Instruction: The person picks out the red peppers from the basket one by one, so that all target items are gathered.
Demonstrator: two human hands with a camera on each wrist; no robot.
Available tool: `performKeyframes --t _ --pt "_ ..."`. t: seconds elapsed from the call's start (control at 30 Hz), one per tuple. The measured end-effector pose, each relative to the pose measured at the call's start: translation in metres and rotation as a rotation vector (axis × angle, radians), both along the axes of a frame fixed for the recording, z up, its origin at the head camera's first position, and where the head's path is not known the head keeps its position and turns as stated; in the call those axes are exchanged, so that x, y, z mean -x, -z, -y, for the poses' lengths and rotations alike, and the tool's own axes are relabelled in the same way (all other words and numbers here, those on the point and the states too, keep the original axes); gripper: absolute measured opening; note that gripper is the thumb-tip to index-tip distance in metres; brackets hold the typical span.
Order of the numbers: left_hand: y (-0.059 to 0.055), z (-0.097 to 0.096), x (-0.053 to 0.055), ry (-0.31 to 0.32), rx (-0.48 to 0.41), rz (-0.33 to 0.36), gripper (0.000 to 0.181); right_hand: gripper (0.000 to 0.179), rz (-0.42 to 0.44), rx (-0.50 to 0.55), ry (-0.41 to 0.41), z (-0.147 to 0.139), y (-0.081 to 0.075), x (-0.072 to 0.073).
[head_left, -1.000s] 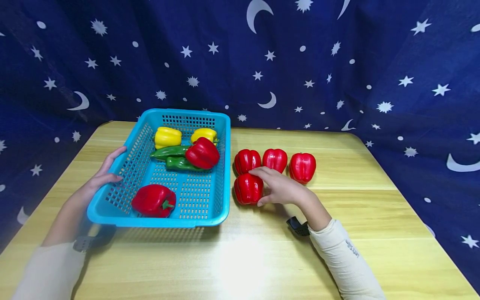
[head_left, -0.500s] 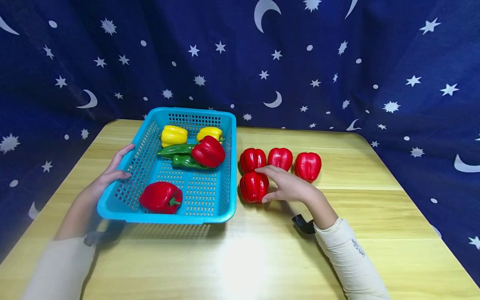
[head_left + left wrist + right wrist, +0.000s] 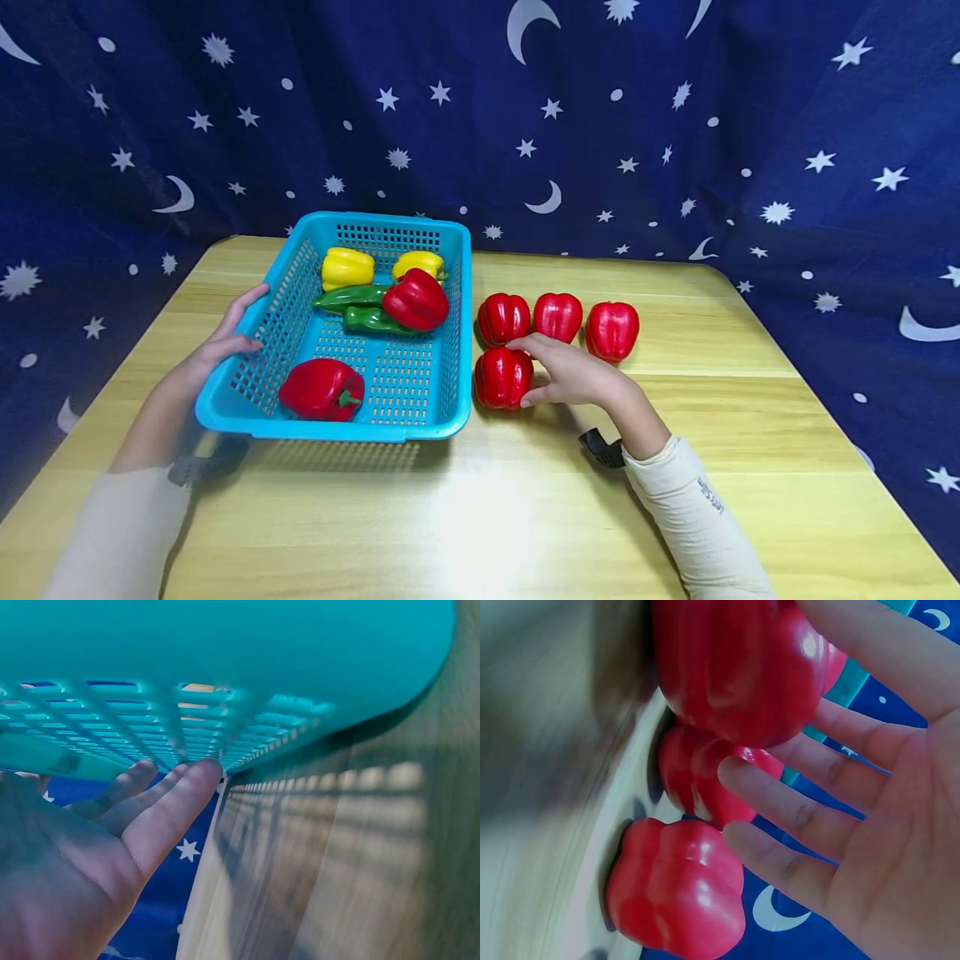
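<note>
My left hand [image 3: 212, 350] holds the left wall of a blue mesh basket [image 3: 330, 430], thumb over the rim. In the left wrist view its fingers [image 3: 169, 814] lie along the outer side. My right hand [image 3: 573, 375] is around the nearest red bell pepper [image 3: 499, 380] on the table, thumb at its near side and index finger over its top. Seen from the right wrist, that bell pepper [image 3: 739, 671] sits between thumb and index, with the other fingers extended past it. Three more red bell peppers [image 3: 503, 318] [image 3: 557, 317] [image 3: 612, 331] stand behind it in a row.
Inside the basket lie two yellow bell peppers [image 3: 347, 268] [image 3: 417, 263], two long green peppers [image 3: 352, 297] [image 3: 375, 320] and two red bell peppers [image 3: 417, 300] [image 3: 318, 389]. A dark blue curtain [image 3: 450, 108] hangs behind the wooden table [image 3: 720, 400].
The head view has shifted slightly, so the scene sits a little farther right than a second ago. Both hands, the basket and the peppers keep their places relative to each other.
</note>
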State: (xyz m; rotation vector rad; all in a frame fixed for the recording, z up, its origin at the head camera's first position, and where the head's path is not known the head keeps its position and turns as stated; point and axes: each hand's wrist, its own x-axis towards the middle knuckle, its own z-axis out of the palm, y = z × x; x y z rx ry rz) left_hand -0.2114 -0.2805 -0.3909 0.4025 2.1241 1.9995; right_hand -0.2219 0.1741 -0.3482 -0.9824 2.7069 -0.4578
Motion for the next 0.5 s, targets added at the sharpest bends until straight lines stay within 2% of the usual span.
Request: performKeyframes --t 0.17,0.5 --pt "0.0017 0.0018 0.0012 0.004 -0.008 -0.007 0.080 0.070 0.002 -0.009 0.003 0.0007 -0.0006 -0.0008" --pt "0.0001 0.0019 0.0012 0.011 0.025 0.009 0.080 0.082 -0.001 -0.015 0.008 0.0084 0.0068 -0.0038"
